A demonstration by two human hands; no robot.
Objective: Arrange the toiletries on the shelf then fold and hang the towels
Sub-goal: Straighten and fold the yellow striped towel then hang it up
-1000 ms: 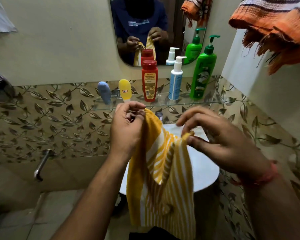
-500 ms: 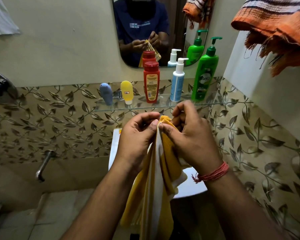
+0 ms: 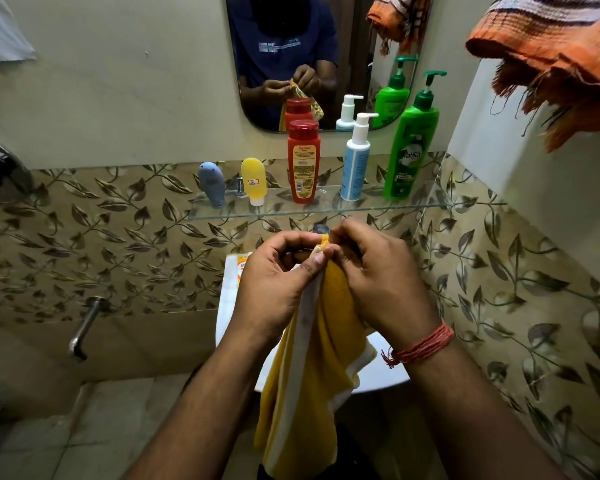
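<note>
A yellow towel with white stripes (image 3: 312, 368) hangs folded in half from both my hands, just below the glass shelf (image 3: 326, 207). My left hand (image 3: 274, 285) and my right hand (image 3: 378, 275) pinch its top corners together, fingertips touching. On the shelf stand a blue-grey tube (image 3: 212, 183), a yellow tube (image 3: 253, 180), a red bottle (image 3: 303, 161), a white-and-blue pump bottle (image 3: 355, 161) and a green pump bottle (image 3: 413, 140). An orange striped towel (image 3: 551, 53) hangs at the upper right.
A white basin (image 3: 385, 375) sits under the towel, with a white tube or packet (image 3: 236, 268) on its left rim. A mirror (image 3: 291, 57) hangs above the shelf. A metal tap (image 3: 84, 327) juts from the left wall. Leaf-patterned tiles cover both walls.
My hands came together from apart, joining the towel's top corners so it folded in half lengthwise. Since half a second ago they have barely moved.
</note>
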